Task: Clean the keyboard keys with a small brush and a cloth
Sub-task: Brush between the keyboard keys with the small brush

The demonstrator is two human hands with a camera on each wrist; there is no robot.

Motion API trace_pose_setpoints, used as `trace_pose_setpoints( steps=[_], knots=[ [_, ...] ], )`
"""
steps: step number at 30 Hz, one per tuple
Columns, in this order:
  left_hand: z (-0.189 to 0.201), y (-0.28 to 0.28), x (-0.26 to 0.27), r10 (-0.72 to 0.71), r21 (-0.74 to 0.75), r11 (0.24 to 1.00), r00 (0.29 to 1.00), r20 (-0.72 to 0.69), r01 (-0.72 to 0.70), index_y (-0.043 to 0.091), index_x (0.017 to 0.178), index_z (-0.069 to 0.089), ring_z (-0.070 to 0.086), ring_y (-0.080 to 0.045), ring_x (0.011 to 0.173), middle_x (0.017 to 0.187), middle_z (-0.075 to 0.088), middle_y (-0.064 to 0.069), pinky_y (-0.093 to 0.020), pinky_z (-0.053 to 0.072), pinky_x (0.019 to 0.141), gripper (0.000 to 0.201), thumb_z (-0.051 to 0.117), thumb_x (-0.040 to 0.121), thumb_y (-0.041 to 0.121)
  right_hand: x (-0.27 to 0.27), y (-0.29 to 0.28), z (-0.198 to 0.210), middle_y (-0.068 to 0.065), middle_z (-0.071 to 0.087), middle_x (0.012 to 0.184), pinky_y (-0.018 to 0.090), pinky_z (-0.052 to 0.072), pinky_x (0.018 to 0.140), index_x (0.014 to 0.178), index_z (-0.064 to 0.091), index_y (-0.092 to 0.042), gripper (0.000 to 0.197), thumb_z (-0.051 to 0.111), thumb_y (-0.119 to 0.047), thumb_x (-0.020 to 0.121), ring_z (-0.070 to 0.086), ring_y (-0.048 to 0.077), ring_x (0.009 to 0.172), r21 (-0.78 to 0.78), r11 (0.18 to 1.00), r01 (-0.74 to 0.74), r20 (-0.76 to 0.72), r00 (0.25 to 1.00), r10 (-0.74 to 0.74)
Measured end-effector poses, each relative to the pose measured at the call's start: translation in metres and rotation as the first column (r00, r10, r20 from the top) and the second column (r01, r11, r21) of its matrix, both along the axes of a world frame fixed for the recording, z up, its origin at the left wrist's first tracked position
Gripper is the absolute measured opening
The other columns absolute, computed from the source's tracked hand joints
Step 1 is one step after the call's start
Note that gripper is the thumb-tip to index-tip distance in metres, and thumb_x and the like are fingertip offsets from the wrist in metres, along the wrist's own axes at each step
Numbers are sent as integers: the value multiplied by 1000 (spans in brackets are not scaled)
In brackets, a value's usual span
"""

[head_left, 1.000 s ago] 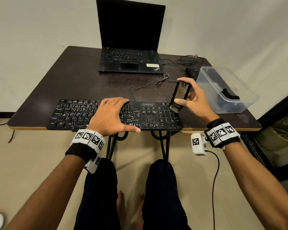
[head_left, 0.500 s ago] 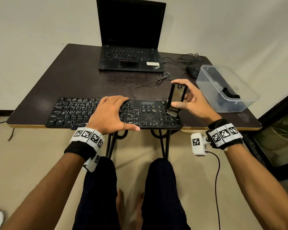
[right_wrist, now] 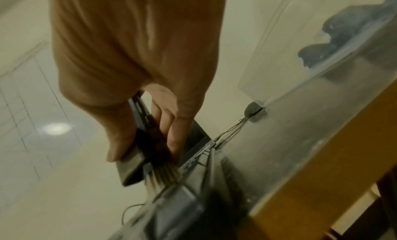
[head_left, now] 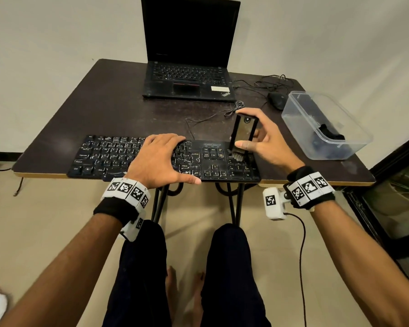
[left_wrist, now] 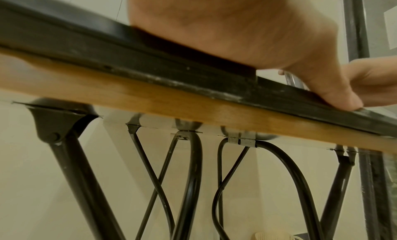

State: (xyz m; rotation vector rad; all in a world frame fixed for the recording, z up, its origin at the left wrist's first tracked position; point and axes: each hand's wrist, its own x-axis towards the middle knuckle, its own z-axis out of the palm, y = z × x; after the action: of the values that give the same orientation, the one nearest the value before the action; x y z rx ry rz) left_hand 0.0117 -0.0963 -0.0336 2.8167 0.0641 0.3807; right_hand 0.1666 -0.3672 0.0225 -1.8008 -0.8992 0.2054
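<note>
My left hand [head_left: 156,159] lies flat on the middle of the black keyboard [head_left: 104,156], fingers straight and close together, thumb spread along its near edge. My right hand [head_left: 267,142] pinches a small brush [head_left: 242,135] by its flat dark handle, thumb on the near face and fingers curled round the far side. The brush stands almost upright, its long axis leaning slightly away from me, bristles pointing down and touching the number-pad keys at the keyboard's right end. The keyboard runs left to right along the near edge of the dark table [head_left: 118,109]. My left hand hides the keys under it. In the right wrist view the bristles are blurred. A dark cloth [head_left: 328,133] sits in a clear plastic box [head_left: 300,119] at the table's right; its shape is hard to make out. An open laptop [head_left: 189,67] stands farther back.
</note>
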Motion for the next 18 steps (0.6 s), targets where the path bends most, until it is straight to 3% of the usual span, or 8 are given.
trace_pose_setpoints(
  steps=[4, 8, 12, 16, 18],
  knots=[
    [0, 0, 0, -3, -2, 1000, 1000, 1, 3, 22, 152, 45, 43, -17, 143, 152, 51, 3, -41, 18, 127, 131, 57, 52, 107, 0, 7, -4, 9, 58, 139, 30, 58, 90, 144, 53, -13, 69, 78, 12, 84, 66, 16, 114, 33, 998, 56, 34, 998, -57],
    [0, 0, -1, 1, -8, 1000, 1000, 5, -1, 23, 152, 45, 43, -17, 143, 152, 51, 3, -39, 17, 126, 131, 57, 52, 107, 4, 10, 1, 7, 61, 128, 30, 61, 84, 143, 53, -13, 68, 79, 11, 86, 70, 14, 100, -19, 1000, -25, -13, 1000, 25],
    [0, 0, 0, -1, -5, 1000, 1000, -2, 1, 22, 152, 45, 42, -17, 143, 152, 51, 3, -40, 17, 127, 133, 55, 52, 108, 4, 13, 0, 4, 59, 135, 28, 57, 87, 142, 54, -18, 69, 80, 9, 84, 65, 12, 109, -17, 1000, 13, 48, 999, -12],
    [-1, 0, -1, 3, -1, 1000, 1000, -9, -3, 22, 153, 44, 42, -17, 144, 153, 50, 2, -41, 17, 127, 133, 55, 52, 108, 4, 16, 6, 3, 60, 131, 29, 60, 84, 141, 53, -16, 67, 79, 12, 86, 70, 13, 101, -58, 995, -84, -14, 996, 83],
    [0, 0, 0, 2, -2, 1000, 1000, -7, -2, 22, 153, 44, 42, -17, 144, 153, 50, 2, -41, 17, 127, 133, 55, 52, 107, 2, 18, 8, -1, 58, 135, 29, 57, 88, 141, 54, -17, 68, 80, 10, 85, 66, 11, 110, -66, 997, -45, 48, 998, 48]
  ],
)
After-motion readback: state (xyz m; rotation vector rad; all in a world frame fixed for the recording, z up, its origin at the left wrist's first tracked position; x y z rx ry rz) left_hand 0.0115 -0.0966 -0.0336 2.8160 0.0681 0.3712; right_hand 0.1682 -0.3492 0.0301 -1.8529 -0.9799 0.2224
